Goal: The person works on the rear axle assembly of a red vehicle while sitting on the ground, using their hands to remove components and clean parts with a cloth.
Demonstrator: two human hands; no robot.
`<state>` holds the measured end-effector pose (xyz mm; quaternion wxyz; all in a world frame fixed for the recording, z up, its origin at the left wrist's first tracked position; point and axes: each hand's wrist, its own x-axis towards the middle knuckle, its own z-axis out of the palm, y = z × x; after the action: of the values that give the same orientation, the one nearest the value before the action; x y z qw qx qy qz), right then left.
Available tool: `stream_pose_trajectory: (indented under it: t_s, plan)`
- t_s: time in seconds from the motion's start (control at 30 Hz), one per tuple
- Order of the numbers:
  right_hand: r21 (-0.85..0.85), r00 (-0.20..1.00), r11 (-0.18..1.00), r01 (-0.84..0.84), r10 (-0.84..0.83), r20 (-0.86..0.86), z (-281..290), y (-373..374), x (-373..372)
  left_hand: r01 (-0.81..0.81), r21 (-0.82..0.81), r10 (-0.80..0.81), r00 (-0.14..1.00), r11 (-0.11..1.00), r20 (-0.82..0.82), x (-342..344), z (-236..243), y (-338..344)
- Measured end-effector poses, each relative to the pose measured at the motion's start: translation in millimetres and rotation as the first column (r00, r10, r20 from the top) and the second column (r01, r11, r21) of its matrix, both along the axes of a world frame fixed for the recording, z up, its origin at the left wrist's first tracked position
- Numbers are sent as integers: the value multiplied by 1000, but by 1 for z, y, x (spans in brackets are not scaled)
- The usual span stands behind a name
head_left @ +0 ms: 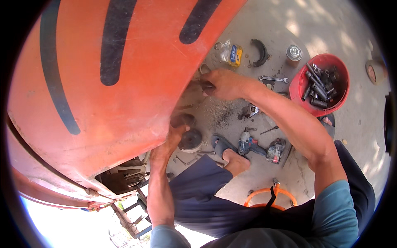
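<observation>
An orange body panel [136, 103] with dark stripes fills the upper left, and both my hands are at its edge. My right hand [221, 84] is closed at the edge around something dark that I cannot make out. My left hand [178, 131] is curled against a dark round part [183, 120] partly hidden by the panel, just above a dark round container or part [191, 139] on the ground. An impact driver [248, 144] lies by my foot. A wrench [273, 79], a dark curved piece [259, 53] and a plastic packet [231, 53] lie nearby.
A red bowl [295, 89] of sockets and metal pieces sits at the right of the concrete ground [351, 157], near a metal can [293, 54] and another container [374, 72]. An orange stool-like frame [289, 198] is beside my legs. Open machinery [124, 180] shows under the panel.
</observation>
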<state>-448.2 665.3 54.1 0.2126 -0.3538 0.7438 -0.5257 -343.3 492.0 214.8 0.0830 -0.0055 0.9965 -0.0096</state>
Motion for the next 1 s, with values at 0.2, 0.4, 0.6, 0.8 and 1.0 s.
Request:
stream_pose_trajectory:
  t_s: [0.2,0.4,0.6,0.8,1.0]
  plan:
    - [-65,998,998,0,-5,-66,-4,-13,10,13,-59,-17,998,998,-68,3,-3,-2]
    - [-55,999,998,-19,16,-45,0,-14,24,10,8,-10,1000,1000,-22,0,2,7]
    - [6,993,993,-117,117,4,8,-9,29,-18,4,18,999,1000,-36,1,0,5]
    - [132,996,987,87,-87,-11,-75,-8,94,114,-94,-120,991,989,-58,1,-7,-6]
    - [464,990,883,-63,-4,143,-150,-14,188,153,-175,-146,988,973,52,-3,-3,-1]
